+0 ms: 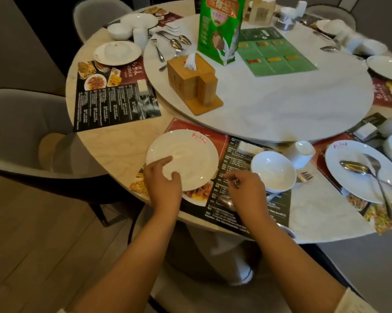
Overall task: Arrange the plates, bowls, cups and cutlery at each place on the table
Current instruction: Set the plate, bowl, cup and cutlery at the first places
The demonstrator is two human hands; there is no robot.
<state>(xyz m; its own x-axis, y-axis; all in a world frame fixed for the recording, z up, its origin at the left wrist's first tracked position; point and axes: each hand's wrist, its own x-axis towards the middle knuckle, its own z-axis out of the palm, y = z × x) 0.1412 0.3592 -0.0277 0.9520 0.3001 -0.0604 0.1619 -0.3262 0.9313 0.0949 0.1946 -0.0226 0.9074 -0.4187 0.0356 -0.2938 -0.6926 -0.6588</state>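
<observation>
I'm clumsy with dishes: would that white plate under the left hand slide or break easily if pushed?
Probably slides: the white plate looks glossy and sits on a smooth placemat. Likely rigid and breakable; it looks like glazed ceramic.

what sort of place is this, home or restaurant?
Most likely a restaurant: a round table with a lazy Susan, printed menu placemats at the seats, and a logo plate at the near setting.
</observation>
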